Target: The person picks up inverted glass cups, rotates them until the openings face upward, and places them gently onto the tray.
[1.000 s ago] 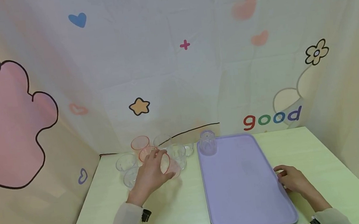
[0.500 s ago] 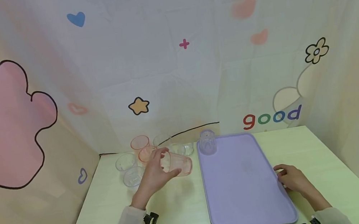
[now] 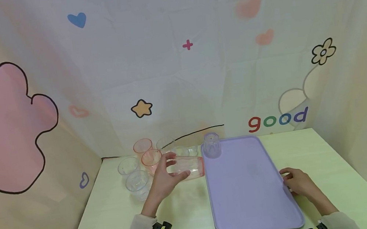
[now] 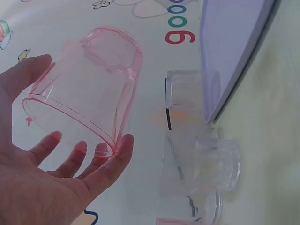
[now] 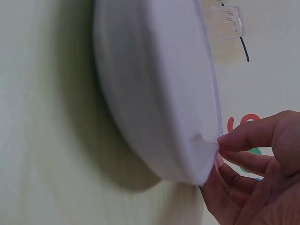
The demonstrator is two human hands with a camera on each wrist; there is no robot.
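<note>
My left hand (image 3: 163, 181) holds a see-through pink cup (image 3: 191, 167) above the table, left of the purple tray. The cup lies tilted on its side, its mouth toward my palm and its base pointing right. In the left wrist view the thumb and fingers spread around the rim of this pink cup (image 4: 101, 70). My right hand (image 3: 297, 182) is at the right edge of the tray (image 3: 250, 192); in the right wrist view its thumb and fingers pinch the tray's rim (image 5: 213, 145). A clear, purple-tinged cup (image 3: 212, 146) stands at the tray's back left corner.
Left of the tray, several cups are grouped: two red-rimmed ones (image 3: 143, 148) and clear ones (image 3: 137, 183) nearer the front. More clear cups (image 3: 166, 145) stand at the back by the printed cloth (image 3: 181, 92). The pale table (image 3: 180, 218) extends around the tray.
My left hand has carried the pink cup rightward out of the group, turning it so its base points right toward the tray. The right hand has stayed at the tray's edge.
</note>
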